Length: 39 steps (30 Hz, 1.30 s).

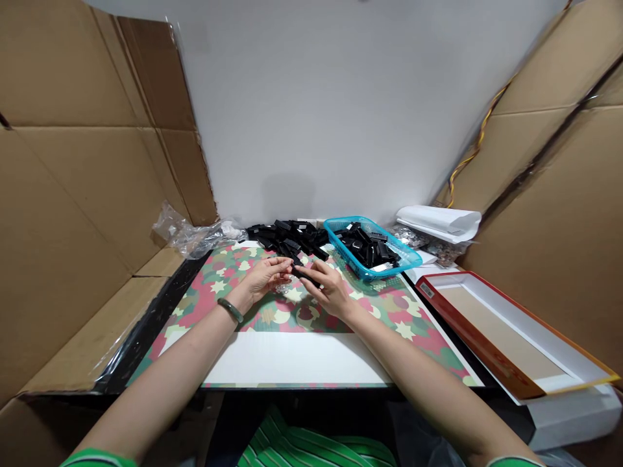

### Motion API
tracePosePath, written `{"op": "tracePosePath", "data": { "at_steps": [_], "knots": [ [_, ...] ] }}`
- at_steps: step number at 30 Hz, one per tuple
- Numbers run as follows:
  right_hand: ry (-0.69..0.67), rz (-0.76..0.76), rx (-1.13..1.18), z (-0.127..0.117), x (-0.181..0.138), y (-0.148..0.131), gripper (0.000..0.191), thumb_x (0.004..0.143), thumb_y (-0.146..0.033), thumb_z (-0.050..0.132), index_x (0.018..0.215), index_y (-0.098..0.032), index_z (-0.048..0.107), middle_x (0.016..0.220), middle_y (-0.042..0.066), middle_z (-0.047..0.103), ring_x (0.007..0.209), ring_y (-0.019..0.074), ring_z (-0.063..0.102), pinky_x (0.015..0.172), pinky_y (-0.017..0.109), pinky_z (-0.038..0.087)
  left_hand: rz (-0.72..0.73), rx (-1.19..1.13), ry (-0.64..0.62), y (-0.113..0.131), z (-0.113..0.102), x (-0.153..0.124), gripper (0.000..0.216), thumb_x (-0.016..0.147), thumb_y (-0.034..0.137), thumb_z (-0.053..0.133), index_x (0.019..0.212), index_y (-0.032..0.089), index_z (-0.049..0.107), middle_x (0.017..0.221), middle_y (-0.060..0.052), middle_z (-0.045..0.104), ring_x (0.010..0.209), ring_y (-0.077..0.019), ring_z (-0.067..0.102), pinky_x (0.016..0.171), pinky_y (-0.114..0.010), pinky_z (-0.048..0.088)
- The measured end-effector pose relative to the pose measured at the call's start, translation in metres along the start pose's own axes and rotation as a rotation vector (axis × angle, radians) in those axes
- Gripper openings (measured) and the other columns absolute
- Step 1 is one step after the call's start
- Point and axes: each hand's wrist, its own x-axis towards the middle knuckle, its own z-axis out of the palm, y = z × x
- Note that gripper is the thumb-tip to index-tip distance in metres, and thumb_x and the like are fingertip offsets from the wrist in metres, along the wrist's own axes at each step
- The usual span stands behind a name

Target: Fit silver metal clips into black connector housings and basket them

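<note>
My left hand (pixel 265 277) and my right hand (pixel 327 285) meet over a star-patterned mat (pixel 389 308) in the middle of the table. Together they pinch a small black plastic part (pixel 304 272), the fingers of both hands closed on its ends. A small shiny heap (pixel 283 286) lies on the mat just under my left fingers. A green bangle (pixel 230 310) circles my left wrist. Behind the hands a pile of similar black parts (pixel 287 238) lies on the mat.
A blue basket (pixel 411 257) holding more black parts stands at the back right. A red-rimmed open box (pixel 506 337) sits on the right, white folded sheets (pixel 440 220) behind it. Crumpled clear plastic (pixel 187 237) lies back left. Cardboard panels wall both sides.
</note>
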Motion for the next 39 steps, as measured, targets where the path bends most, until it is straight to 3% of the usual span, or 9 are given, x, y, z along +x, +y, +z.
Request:
{"op": "tracePosePath", "data": {
  "at_steps": [2,5,9,14,19,29,39],
  "knots": [
    [0.078,0.291,0.279,0.005,0.001,-0.002,0.025,0.094,-0.036,0.053,0.106,-0.020,0.069,0.070,0.001,0.053,0.060,0.0148,0.050,0.054,0.027,0.041,0.012,0.037,-0.003,0.001,0.001,-0.001,0.033,0.072,0.037,0.083,0.094,0.015,0.073,0.078,-0.005,0.069,0.061,-0.0107,0.061,0.048,-0.020,0.041],
    [0.091,0.715,0.708,0.012,0.002,-0.004,0.029,0.089,-0.048,0.055,0.085,-0.020,0.063,0.052,-0.005,0.044,0.039,0.0112,0.039,0.038,0.024,0.033,0.070,0.122,0.004,-0.001,0.003,-0.002,0.040,0.074,0.043,0.080,0.102,0.016,0.074,0.076,-0.005,0.069,0.062,-0.0110,0.060,0.048,-0.020,0.037],
    [0.107,1.011,1.061,0.014,0.005,-0.005,0.040,0.077,-0.057,0.065,0.070,-0.021,0.049,0.050,-0.005,0.048,0.032,0.0078,0.035,0.032,0.022,0.029,0.105,0.187,-0.027,-0.010,0.002,0.002,0.045,0.071,0.047,0.081,0.103,0.016,0.075,0.067,-0.002,0.065,0.056,-0.0096,0.055,0.049,-0.021,0.036],
    [-0.027,1.104,1.283,0.008,0.007,-0.005,0.032,0.077,-0.047,0.065,0.075,-0.020,0.049,0.049,-0.007,0.047,0.033,0.0048,0.028,0.034,0.018,0.028,0.131,0.196,-0.004,-0.019,0.002,0.007,0.041,0.067,0.048,0.082,0.088,0.014,0.074,0.068,-0.004,0.064,0.057,-0.0110,0.057,0.050,-0.022,0.038],
    [-0.102,1.145,1.339,0.010,0.004,-0.004,0.026,0.081,-0.041,0.058,0.072,-0.019,0.048,0.047,-0.007,0.042,0.033,0.0052,0.025,0.035,0.018,0.025,0.128,0.209,-0.001,-0.017,0.006,0.003,0.038,0.068,0.050,0.081,0.068,0.014,0.069,0.062,-0.003,0.060,0.055,-0.0106,0.054,0.050,-0.022,0.041],
    [-0.140,1.196,1.432,0.011,0.005,-0.007,0.021,0.089,-0.029,0.045,0.070,-0.018,0.047,0.049,-0.007,0.037,0.036,0.0056,0.020,0.036,0.017,0.025,0.132,0.169,0.078,-0.018,0.013,0.001,0.038,0.064,0.047,0.084,0.068,0.011,0.070,0.068,-0.008,0.067,0.060,-0.0164,0.065,0.060,-0.028,0.051],
    [-0.161,1.236,1.453,0.012,0.004,-0.004,0.029,0.094,-0.040,0.044,0.077,-0.018,0.051,0.051,-0.005,0.044,0.036,0.0059,0.026,0.038,0.018,0.031,0.160,0.148,0.125,-0.018,0.012,0.001,0.037,0.062,0.046,0.085,0.063,0.012,0.069,0.063,-0.006,0.065,0.061,-0.0158,0.063,0.060,-0.028,0.050]
  ]
}}
